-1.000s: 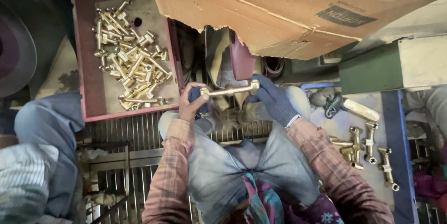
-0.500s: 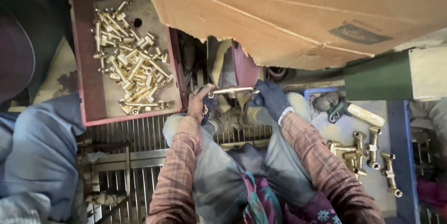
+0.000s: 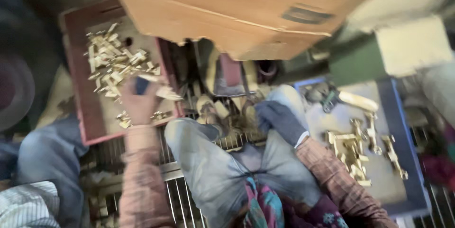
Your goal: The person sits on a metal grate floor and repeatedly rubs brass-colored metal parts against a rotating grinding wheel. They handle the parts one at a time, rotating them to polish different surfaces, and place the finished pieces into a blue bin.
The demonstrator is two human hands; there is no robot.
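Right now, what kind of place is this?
Probably a small metal-parts workshop: a red tray heaped with brass fittings, more brass pieces on a blue-edged tray, and a metal grate floor.

My left hand (image 3: 140,102) is smeared by motion over the dark red plastic tray (image 3: 80,119), so I cannot tell whether its fingers grip one of the brass fittings (image 3: 113,64) or only touch them. The fittings themselves blur into a pale yellow heap; single pieces cannot be told apart. The big brown cardboard sheet (image 3: 237,14) hides the tray's far right corner and whatever lies behind it, and the top edge cuts it off. My right hand (image 3: 279,119), in a dark blue glove, rests on my knee; its fingertips are too soft to read. My forearms run out at the bottom edge.
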